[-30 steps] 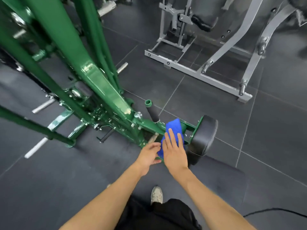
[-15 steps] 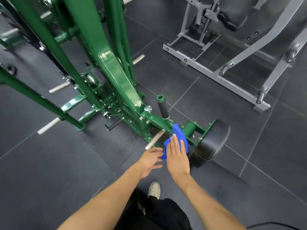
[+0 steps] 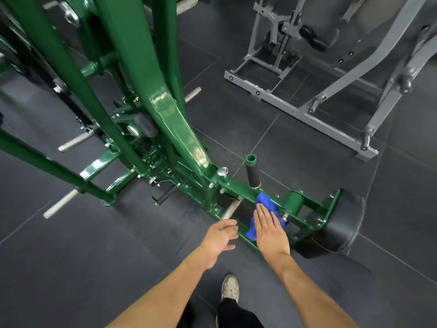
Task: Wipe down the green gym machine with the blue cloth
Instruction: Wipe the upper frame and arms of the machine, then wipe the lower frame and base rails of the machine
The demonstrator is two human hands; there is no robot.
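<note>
Pressing blue cloth (image 3: 263, 201) under flat right hand (image 3: 269, 230) onto green machine (image 3: 163, 110) rail at five o'clock for broad contact, left hand (image 3: 218, 237) loose, empty.

Both forearms (image 3: 314, 297) reach forward; right hand (image 3: 269, 230) lies flat, palm down (fingers (image 3: 264, 215) straight); left hand (image 3: 218, 237) loosely curled.

Glossy green metal frame (image 3: 165, 110), soft blue cloth (image 3: 266, 202)

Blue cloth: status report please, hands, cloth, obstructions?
Right hand flat on blue cloth, pressing it onto green machine frame. Left hand open, empty, near steel peg. Black handle just beyond cloth.
</note>
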